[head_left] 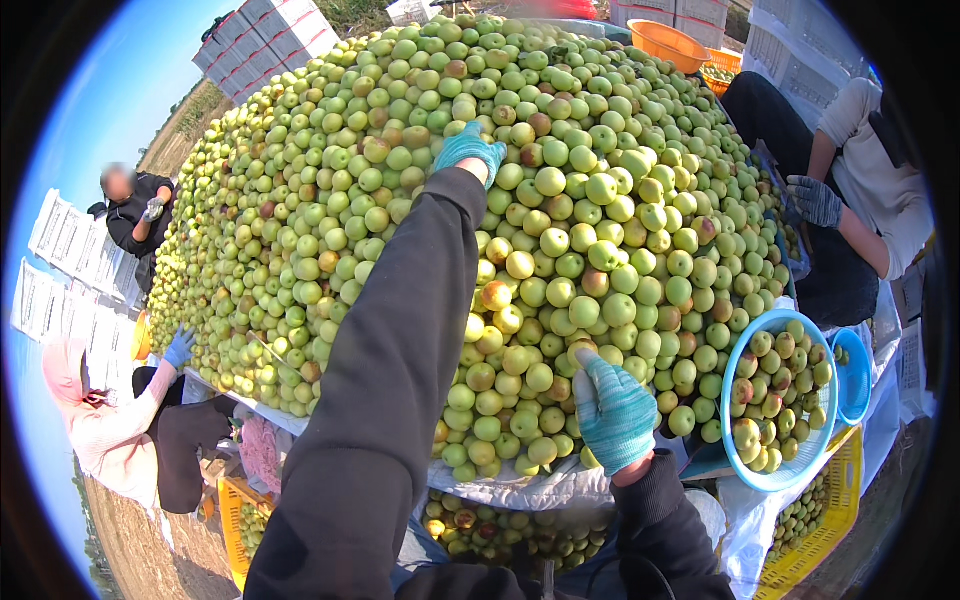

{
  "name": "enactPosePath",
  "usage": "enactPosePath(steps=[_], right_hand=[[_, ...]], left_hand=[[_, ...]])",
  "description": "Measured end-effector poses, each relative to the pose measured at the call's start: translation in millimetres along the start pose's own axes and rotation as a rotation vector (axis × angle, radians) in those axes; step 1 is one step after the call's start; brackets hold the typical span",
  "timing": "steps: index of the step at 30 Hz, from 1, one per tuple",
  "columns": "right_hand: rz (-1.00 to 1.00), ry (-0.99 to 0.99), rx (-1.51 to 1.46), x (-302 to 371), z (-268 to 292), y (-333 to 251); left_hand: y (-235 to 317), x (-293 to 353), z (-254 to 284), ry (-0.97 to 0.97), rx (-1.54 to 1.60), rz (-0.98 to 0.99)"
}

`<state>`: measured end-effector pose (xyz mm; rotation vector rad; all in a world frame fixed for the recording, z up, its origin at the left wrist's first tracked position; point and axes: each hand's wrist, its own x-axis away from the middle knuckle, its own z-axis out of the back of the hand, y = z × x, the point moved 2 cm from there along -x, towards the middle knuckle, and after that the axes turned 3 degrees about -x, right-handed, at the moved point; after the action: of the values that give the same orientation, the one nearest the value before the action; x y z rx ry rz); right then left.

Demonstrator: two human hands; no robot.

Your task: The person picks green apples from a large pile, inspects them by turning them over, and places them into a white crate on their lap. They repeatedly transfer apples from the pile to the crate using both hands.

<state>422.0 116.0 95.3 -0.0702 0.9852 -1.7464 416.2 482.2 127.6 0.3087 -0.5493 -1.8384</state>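
Note:
A huge heap of green jujubes, some blotched brown, spreads before me. My left hand, in a teal knit glove, reaches far across onto the upper middle of the heap. Its fingers are spread over the fruit; the fingertips are partly hidden, and no fruit shows in them. Nearer to me, at the heap's front right, my right hand wears a matching glove. Its fingers are closed, with a yellowish jujube at their tips.
A light-blue basin of browner jujubes stands at right, beside a smaller blue basin and above a yellow crate. More jujubes lie below the heap's front edge. Co-workers sit at left and right; another person is farther left.

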Motion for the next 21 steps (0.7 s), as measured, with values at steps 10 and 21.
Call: enactPosePath(steps=[10, 21], right_hand=[[0.029, -0.029, -0.007, -5.7, -22.2, -5.4], [0.011, -0.059, -0.032, -12.2, -33.7, 0.0]], left_hand=[[18.6, 40.2, -15.9, 0.08, 0.109, -0.321], [43.3, 65.1, 1.6, 0.343, -0.13, -0.51]])
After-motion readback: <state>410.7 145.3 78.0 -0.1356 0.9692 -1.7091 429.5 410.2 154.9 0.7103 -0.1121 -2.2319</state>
